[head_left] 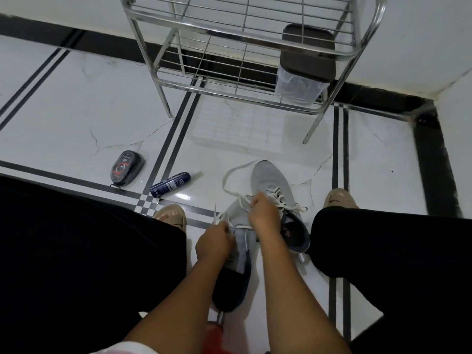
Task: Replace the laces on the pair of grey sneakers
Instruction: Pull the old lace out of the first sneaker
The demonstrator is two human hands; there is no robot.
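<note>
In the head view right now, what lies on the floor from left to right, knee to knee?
Black oval shoe-polish case → dark blue spray can → left hand → right hand → laced grey sneaker.

Two grey knit sneakers lie side by side on the white tiled floor [76, 118] between the person's knees: the nearer grey sneaker [238, 254] on the left, the farther grey sneaker [270, 180] just right of it and further forward. The left hand [213, 242] and right hand [263, 213] rest on the nearer one, at its white flat lace [231, 175], which loops forward. Left of the sneakers lie a dark cylindrical spray can [169, 184] and, further left, a black oval shoe-polish sponge case [127, 168]. Behind stands a chrome wire shoe rack [242, 54], with a clear plastic box with a dark lid [305, 65] on its lower shelf, at the right.
</note>
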